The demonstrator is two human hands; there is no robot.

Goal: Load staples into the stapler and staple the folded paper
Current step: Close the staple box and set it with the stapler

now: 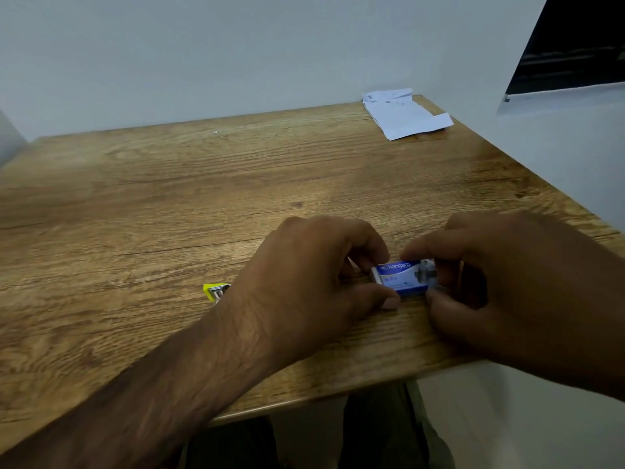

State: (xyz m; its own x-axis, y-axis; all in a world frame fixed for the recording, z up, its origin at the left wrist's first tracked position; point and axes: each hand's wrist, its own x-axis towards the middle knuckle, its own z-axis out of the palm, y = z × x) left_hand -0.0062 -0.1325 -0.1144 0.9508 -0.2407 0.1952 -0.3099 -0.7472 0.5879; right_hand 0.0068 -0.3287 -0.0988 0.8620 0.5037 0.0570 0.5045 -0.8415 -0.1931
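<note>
Two hands reach in from the near edge of the bench (169, 198), a single wood-grain top set against a pale wall. The left hand (314, 275) comes in on a long bare forearm from the near left corner; the right hand (500, 282) enters from the right edge. They meet over one thing, their fingertips almost touching.

One bundle of white folded paper (402, 115) lies at the far right corner, creased and loosely spread, well apart from everything else.

One staple box (404, 277) — blue and white, marked "kangaro" — sits low between the hands, near the near edge and right of the middle. Its long axis runs left to right, roughly along that edge, label face up. The left thumb and fingers pinch its left end, where a sliver of white shows; the right thumb and fingers pinch its right end.

One stapler (215, 291) — yellow — lies on the bench just left of the left wrist. Only one small end shows, with metal in it; the wrist hides the rest, so its direction cannot be told.
</note>
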